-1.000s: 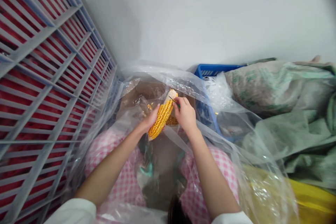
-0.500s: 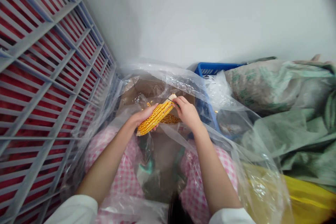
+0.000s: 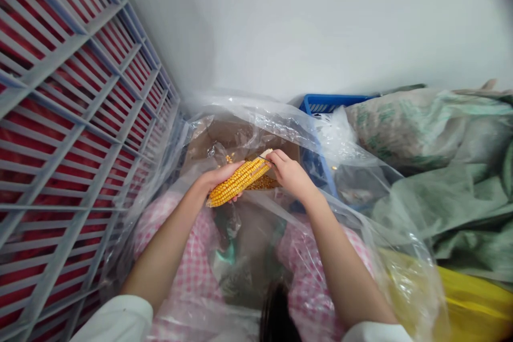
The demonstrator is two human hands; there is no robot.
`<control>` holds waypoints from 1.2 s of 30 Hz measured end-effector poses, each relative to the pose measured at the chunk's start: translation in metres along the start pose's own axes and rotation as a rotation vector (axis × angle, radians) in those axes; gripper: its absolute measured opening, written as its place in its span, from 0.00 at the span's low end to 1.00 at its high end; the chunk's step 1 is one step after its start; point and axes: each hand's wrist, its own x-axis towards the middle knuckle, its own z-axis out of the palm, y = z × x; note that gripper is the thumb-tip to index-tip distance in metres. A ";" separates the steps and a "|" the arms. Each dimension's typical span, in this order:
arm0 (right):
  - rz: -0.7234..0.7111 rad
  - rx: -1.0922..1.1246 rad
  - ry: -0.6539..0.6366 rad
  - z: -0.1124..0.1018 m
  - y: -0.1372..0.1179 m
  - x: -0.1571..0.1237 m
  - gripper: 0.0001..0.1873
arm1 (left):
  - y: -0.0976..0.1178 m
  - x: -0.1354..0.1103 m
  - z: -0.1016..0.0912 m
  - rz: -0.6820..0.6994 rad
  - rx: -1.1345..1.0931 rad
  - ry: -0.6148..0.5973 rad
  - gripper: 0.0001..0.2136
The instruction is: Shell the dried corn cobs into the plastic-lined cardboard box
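The person's left hand (image 3: 220,173) curls around a corn cob (image 3: 239,180) above loose kernels (image 3: 262,183); the right hand (image 3: 289,172) pinches a thin dark tool (image 3: 262,157) at its pale end. The cob slants more sideways than a second ago, lower end shifted left.

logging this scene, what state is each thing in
corn cob, held, far end bare, otherwise mostly kernelled
left hand, gripping corn cob
right hand, pinching thin dark tool
loose kernels, lying below corn cob
clear plastic, wrinkled, spread out
blue basket, partly covered by clear plastic
printed sack, crumpled
slatted crate, standing at left
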 end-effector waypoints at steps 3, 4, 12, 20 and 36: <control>-0.043 -0.020 -0.037 0.000 0.001 -0.005 0.14 | 0.000 -0.002 -0.001 -0.028 0.055 -0.010 0.30; -0.059 -0.029 -0.047 0.000 0.001 -0.006 0.14 | -0.001 -0.003 -0.002 -0.035 0.067 -0.010 0.31; -0.141 -0.108 -0.095 -0.003 -0.002 -0.016 0.16 | -0.004 -0.012 -0.009 -0.072 0.101 -0.065 0.31; -0.183 0.144 -0.091 -0.025 0.000 -0.021 0.14 | -0.004 -0.019 0.001 -0.096 0.135 -0.156 0.29; 0.528 0.732 0.461 -0.011 0.020 -0.001 0.19 | 0.002 -0.006 0.000 0.320 -0.287 0.004 0.28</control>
